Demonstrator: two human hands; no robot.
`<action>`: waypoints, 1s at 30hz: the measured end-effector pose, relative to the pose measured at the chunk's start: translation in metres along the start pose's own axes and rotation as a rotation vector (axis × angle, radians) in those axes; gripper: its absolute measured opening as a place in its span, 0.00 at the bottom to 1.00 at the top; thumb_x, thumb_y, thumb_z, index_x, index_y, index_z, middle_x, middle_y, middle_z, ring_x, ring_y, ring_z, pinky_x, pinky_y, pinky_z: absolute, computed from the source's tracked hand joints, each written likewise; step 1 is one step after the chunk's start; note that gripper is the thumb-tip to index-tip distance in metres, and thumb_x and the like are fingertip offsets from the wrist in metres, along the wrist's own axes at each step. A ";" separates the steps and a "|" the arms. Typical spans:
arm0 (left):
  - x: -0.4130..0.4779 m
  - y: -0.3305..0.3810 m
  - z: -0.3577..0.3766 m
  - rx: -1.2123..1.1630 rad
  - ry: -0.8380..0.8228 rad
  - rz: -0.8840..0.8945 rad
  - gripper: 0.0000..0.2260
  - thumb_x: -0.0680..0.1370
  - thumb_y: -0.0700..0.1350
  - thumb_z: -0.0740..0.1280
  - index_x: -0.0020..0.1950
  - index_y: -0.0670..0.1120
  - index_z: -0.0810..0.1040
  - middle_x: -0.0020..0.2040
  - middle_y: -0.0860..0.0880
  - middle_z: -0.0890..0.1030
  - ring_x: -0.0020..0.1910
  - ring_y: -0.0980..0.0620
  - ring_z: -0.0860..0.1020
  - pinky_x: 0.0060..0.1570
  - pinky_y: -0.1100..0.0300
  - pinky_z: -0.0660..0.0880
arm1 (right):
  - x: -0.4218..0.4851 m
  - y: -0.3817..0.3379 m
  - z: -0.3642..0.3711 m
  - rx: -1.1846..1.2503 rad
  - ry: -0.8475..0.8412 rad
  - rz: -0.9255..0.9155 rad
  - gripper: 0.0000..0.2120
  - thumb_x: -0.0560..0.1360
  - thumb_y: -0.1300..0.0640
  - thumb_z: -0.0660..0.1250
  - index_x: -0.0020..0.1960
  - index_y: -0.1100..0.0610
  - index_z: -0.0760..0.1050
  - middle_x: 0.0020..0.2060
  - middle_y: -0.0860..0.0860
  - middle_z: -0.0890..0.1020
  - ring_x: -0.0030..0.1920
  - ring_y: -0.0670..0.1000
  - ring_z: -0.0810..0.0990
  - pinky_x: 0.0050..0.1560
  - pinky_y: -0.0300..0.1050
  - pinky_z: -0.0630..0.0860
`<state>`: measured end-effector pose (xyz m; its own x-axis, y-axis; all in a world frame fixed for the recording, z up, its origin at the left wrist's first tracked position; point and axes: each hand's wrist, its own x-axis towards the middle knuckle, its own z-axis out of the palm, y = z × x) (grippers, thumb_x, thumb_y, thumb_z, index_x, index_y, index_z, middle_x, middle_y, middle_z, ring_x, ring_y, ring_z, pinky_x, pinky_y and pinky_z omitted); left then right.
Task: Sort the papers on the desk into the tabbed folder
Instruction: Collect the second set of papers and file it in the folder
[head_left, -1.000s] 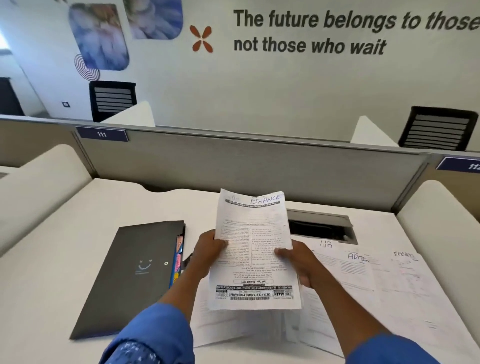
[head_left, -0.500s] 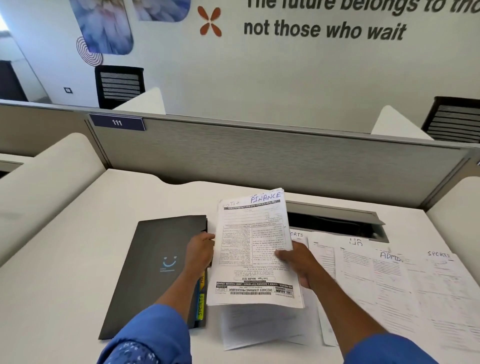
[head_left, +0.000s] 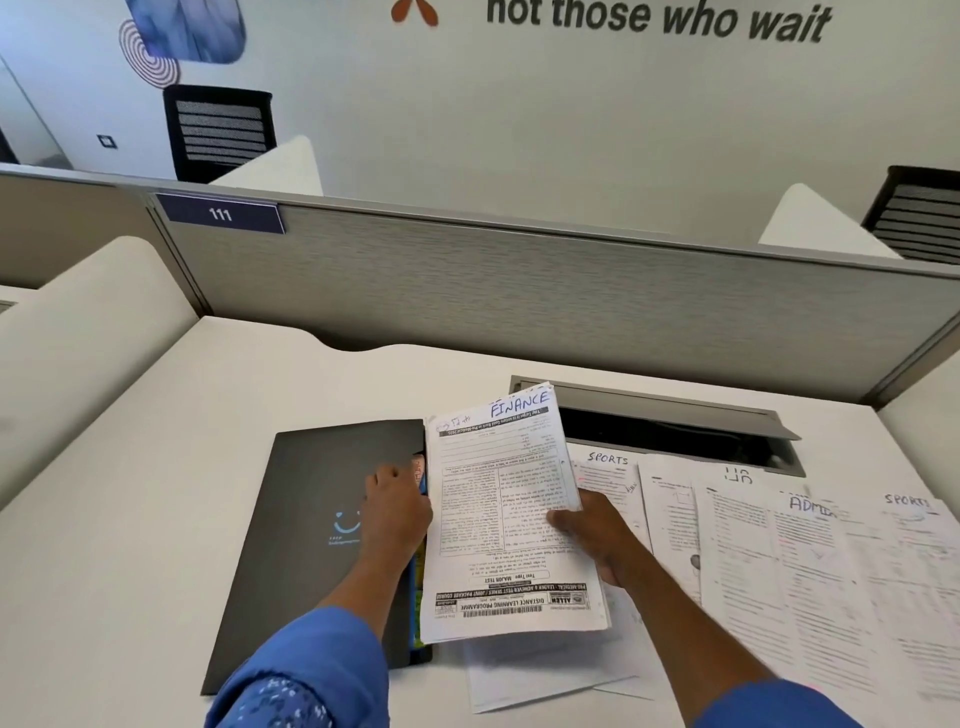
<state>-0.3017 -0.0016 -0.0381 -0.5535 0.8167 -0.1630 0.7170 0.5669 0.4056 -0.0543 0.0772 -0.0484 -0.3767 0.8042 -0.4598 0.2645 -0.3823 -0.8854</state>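
Since the earlier frames the left hand (head_left: 397, 506) has left the stapled sheets and gone to the dark tabbed folder (head_left: 322, 530), where its fingers curl over the folder's right edge at the coloured tabs (head_left: 418, 478) (whether they pinch the cover or only rest on it I cannot tell). Alone now, the right hand (head_left: 597, 535) pinches the bundle of papers marked FINANCE (head_left: 506, 512) at its right edge, thumb on the printed face and the other fingers hidden behind; the bundle stands tilted just right of the folder, its left edge overlapping the tabs. Both sleeves are blue. More loose papers (head_left: 779, 561), headed SPORTS and ADMIN, lie spread flat toward the desk's right edge, some under the held bundle. An open cable hatch (head_left: 675, 431) sits near the desk's (head_left: 130, 493) far edge, below the grey partition with its 111 plate (head_left: 220, 213).
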 end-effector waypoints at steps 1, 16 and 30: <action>0.003 -0.001 0.002 0.022 -0.010 0.000 0.17 0.76 0.44 0.62 0.65 0.42 0.72 0.62 0.42 0.72 0.61 0.42 0.69 0.59 0.50 0.71 | 0.002 0.001 0.000 -0.008 0.002 -0.001 0.16 0.75 0.68 0.68 0.62 0.62 0.79 0.54 0.56 0.86 0.53 0.58 0.86 0.58 0.59 0.80; 0.025 -0.008 0.022 0.245 0.045 0.012 0.19 0.76 0.55 0.64 0.62 0.46 0.70 0.58 0.45 0.73 0.57 0.45 0.73 0.53 0.49 0.73 | 0.013 0.017 -0.009 0.020 -0.041 -0.046 0.15 0.75 0.66 0.69 0.62 0.63 0.79 0.55 0.57 0.85 0.55 0.58 0.85 0.60 0.61 0.79; 0.029 0.000 0.019 0.191 0.045 -0.010 0.13 0.77 0.45 0.59 0.60 0.44 0.72 0.58 0.44 0.74 0.55 0.41 0.75 0.51 0.47 0.74 | 0.017 0.017 -0.009 -0.011 -0.045 -0.027 0.15 0.76 0.65 0.69 0.63 0.61 0.78 0.55 0.55 0.85 0.54 0.57 0.85 0.59 0.62 0.79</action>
<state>-0.3098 0.0245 -0.0599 -0.5767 0.8075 -0.1240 0.7761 0.5889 0.2255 -0.0482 0.0884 -0.0705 -0.4230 0.7928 -0.4388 0.2631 -0.3559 -0.8967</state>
